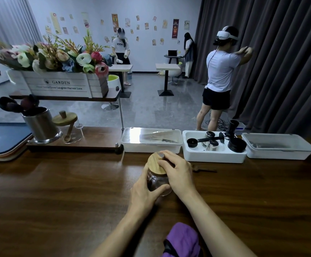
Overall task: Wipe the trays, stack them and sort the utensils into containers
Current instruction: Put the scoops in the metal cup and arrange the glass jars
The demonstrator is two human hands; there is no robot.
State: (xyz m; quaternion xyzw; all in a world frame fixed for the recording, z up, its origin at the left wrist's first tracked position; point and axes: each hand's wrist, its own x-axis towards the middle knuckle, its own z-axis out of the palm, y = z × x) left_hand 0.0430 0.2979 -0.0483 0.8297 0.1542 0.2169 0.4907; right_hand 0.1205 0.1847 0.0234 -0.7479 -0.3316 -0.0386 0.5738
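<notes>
Head view, jar: a glass jar (157, 181) with a wooden lid (154, 163) stands at mid-table on the dark wooden table (58, 191), tilted slightly away from the person, its long axis near upright.
Head view, left hand: the left hand (144, 193) wraps the jar's glass body from the near left, thumb across the front.
Head view, right hand: the right hand (178, 173) comes over from the right, its fingers curled on the lid and its knob at the far edge.
Head view, spoon: a small wooden spoon (204, 170) lies flat just right of the right hand, apart from it, long axis running left to right, bowl end toward the hand.
Head view, nearer hand: the right hand is the nearer one to the spoon; the left is blocked by the jar.
Head view, containers: along the far edge sit a lidded white box (151, 143), an open white bin (214, 154) holding black and steel coffee tools, and a second lidded box (279, 147) at far right.
Head view, trays: a stack of trays (2, 140) lies at the far left, blue one on top.
Head view, cloth: a purple cloth (182, 238) rests at the near edge between the forearms.
Judgement, step: probably seating or lifting the lid, with the spoon next; the reach would go right.
</notes>
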